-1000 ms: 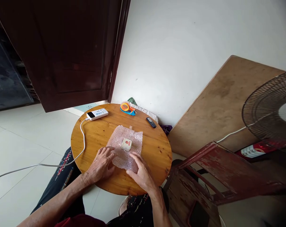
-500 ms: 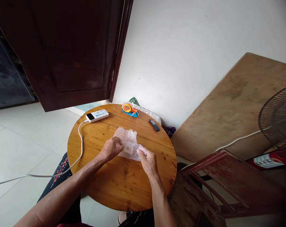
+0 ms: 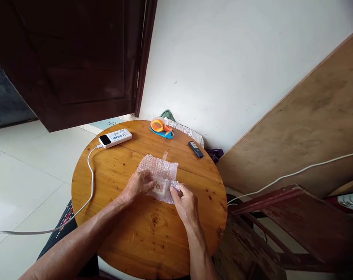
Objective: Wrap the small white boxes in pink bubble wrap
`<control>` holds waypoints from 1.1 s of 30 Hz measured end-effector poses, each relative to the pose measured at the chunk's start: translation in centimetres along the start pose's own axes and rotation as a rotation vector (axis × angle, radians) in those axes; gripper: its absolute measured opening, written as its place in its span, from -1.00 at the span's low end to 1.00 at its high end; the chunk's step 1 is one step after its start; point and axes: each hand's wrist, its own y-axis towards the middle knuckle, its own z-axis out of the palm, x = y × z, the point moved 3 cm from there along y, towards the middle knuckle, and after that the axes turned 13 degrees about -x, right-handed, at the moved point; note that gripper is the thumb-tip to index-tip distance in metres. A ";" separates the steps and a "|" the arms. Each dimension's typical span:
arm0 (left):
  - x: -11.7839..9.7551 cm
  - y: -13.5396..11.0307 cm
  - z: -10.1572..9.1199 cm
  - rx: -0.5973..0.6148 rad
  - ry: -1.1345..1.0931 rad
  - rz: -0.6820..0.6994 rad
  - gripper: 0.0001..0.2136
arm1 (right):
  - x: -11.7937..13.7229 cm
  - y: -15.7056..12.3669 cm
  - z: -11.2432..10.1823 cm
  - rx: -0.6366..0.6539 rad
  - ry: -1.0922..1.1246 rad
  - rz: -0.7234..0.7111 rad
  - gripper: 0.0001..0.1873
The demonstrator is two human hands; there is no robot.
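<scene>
A sheet of clear bubble wrap [image 3: 159, 169] lies in the middle of a round wooden table [image 3: 130, 163], its near edge folded over a small pale box with a red mark [image 3: 159, 188]. My left hand [image 3: 138, 186] pinches the folded wrap at the box's left side. My right hand [image 3: 184, 201] pinches the wrap at the box's right side. The box shows only dimly through the wrap. A short strip of tape [image 3: 165, 155] sticks out at the wrap's far edge.
At the table's far side lie a white power bank [image 3: 115, 138] with a white cable [image 3: 89, 182], an orange and blue tape dispenser [image 3: 161, 127] and a small dark phone [image 3: 195, 149]. A worn red wooden chair [image 3: 281, 229] stands close on the right. A wooden board [image 3: 304, 116] leans on the wall.
The flat bubble wrap has been folded from its near edge over the small box. Both hands moved from pressing the wrap flat to pinching the fold. The view has shifted.
</scene>
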 end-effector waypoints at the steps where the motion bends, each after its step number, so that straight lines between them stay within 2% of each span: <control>1: 0.0 0.0 0.0 -0.002 0.000 0.001 -0.86 | 0.0 -0.1 0.1 -0.010 -0.030 0.000 -0.72; 4: 0.0 0.0 0.0 -0.005 -0.021 0.000 -0.85 | -0.2 -0.4 0.3 -0.036 -0.120 -0.010 -0.71; 8: 0.3 0.2 0.2 -0.010 -0.040 -0.017 -0.83 | -0.2 -0.6 -0.2 -0.140 -0.197 -0.091 -0.84; 11: 0.4 0.2 0.4 -0.015 -0.045 -0.028 -0.84 | 1.2 -0.9 -1.6 -0.244 -0.237 -0.219 -0.77; 13: 0.3 0.2 0.4 -0.018 -0.045 -0.016 -0.85 | 2.9 -1.3 -2.6 -0.265 -0.246 -0.295 -0.76; 14: 0.2 0.2 0.4 -0.018 -0.045 -0.006 -0.85 | 3.9 -1.4 -2.9 -0.246 -0.232 -0.332 -0.75; 16: -0.1 0.2 0.3 -0.023 -0.042 0.013 -0.85 | 5.9 -1.7 -2.8 -0.126 -0.167 -0.413 -0.70; 18: -0.3 0.3 0.2 -0.030 -0.025 0.024 -0.84 | 7.3 -1.9 -1.9 0.020 -0.120 -0.464 -0.66; 20: -0.4 0.5 0.0 -0.038 0.028 0.031 -0.82 | 7.8 -1.7 -0.7 0.101 -0.135 -0.463 -0.66; 24: -0.2 0.7 -1.3 -0.028 0.145 0.051 -0.84 | 7.2 -1.1 0.7 0.126 -0.204 -0.445 -0.70; 29: 1.1 0.2 -4.1 -0.115 0.359 -0.020 -0.83 | 7.4 -1.0 0.6 0.170 -0.293 -0.522 -0.62; 33: 2.0 -0.4 -5.3 -0.127 0.444 -0.055 -0.70 | 8.0 -0.5 0.6 0.216 -0.352 -0.543 -0.62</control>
